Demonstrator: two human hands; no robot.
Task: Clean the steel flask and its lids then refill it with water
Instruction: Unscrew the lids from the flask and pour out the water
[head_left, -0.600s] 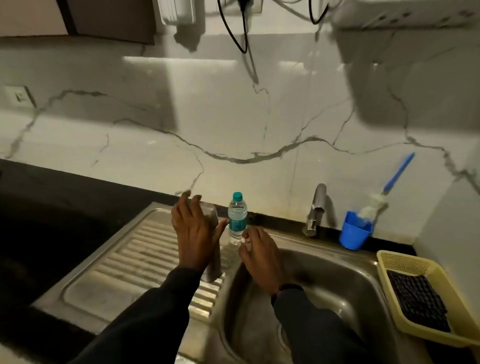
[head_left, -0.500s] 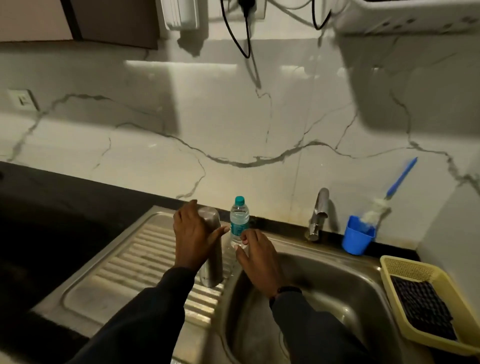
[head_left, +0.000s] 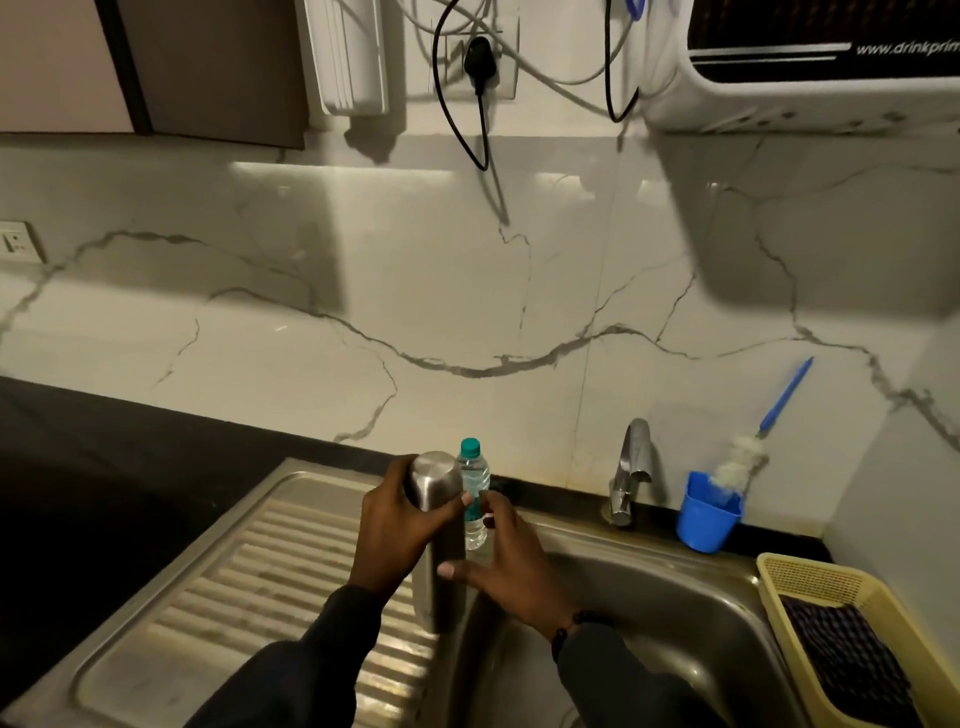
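- Head view: steel sink (head_left: 691, 618) with ribbed drainboard (head_left: 249, 587).
- Steel flask (head_left: 439, 525) stands upright at the drainboard's edge beside the basin.
- Left hand (head_left: 397, 535) — fingers curled round the flask's upper part.
- Right hand (head_left: 511, 569) — fingers spread, thumb touching the flask.
- Plastic bottle (head_left: 474, 493) just behind.

A white marble-look wall (head_left: 467, 291) with grey veins rises behind the black surface (head_left: 104, 467). Above the wall, a dark cabinet (head_left: 208, 67) hangs at left, a socket (head_left: 480, 57) with a black plug at centre, a white appliance (head_left: 810, 98) at right. Dim light, heavy shadows.
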